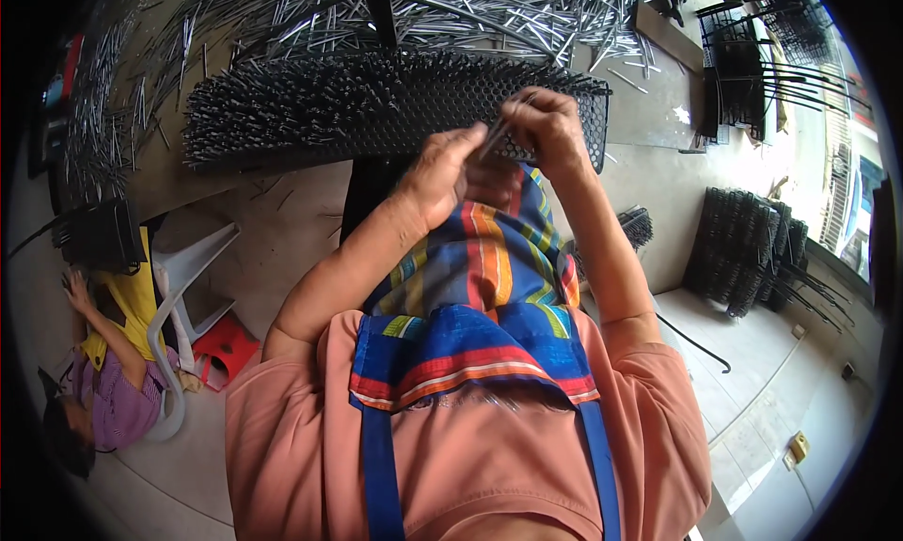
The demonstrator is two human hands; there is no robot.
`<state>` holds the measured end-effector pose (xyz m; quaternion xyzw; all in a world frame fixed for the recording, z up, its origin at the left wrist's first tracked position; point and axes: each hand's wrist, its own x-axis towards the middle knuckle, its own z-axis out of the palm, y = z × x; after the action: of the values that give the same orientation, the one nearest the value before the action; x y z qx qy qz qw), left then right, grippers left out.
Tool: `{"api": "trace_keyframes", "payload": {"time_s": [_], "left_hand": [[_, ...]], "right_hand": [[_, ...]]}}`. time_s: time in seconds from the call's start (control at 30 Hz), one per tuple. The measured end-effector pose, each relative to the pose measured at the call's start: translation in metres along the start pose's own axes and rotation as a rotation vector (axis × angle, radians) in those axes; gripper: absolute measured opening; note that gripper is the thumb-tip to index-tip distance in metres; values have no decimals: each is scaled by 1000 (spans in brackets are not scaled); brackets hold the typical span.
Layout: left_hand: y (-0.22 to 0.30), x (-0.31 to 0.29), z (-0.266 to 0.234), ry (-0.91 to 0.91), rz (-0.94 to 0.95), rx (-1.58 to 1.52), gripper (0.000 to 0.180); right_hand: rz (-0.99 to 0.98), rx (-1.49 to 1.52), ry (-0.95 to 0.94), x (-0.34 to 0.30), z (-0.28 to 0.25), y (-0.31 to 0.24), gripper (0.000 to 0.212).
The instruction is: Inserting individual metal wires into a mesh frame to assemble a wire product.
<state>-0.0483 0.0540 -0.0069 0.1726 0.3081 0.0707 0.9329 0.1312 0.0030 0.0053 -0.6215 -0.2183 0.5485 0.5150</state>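
Observation:
In front of me stands a long black perforated rack. Dark thin rods stand packed upright in its left part, while bare holes show toward the right. My left hand is closed at the near edge of the rack, around the lower end of some thin metal rods; blur hides how many. Over the rack's right end, my right hand has its fingers pinched together at the upper part of these rods. Below both hands lies a striped apron on my lap.
Loose silvery rods cover the table beyond the rack. At left, another person in purple and yellow sits by a white plastic chair and a red stool. Stacked black racks stand on the floor at right.

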Motion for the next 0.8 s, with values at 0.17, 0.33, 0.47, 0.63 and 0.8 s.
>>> {"api": "trace_keyframes", "payload": {"time_s": [0.17,0.33,0.47,0.63,0.8], "left_hand": [[-11,10,-12,205,106,30,27],[-7,15,-12,207,75,47,20],[-9,12,-9,223,114,108,20],[-9,8,-4,233,129,142,19],[-14,6,-10,199,160,127,20]], "right_hand": [[-582,-142,449,10,6,-5,6],[-806,-534,438,22,9,-1,8],[-799,-646,423,23,12,2,10],[-752,-815,450,26,20,2,13],[-831,-847,440,26,21,2,13]]}}
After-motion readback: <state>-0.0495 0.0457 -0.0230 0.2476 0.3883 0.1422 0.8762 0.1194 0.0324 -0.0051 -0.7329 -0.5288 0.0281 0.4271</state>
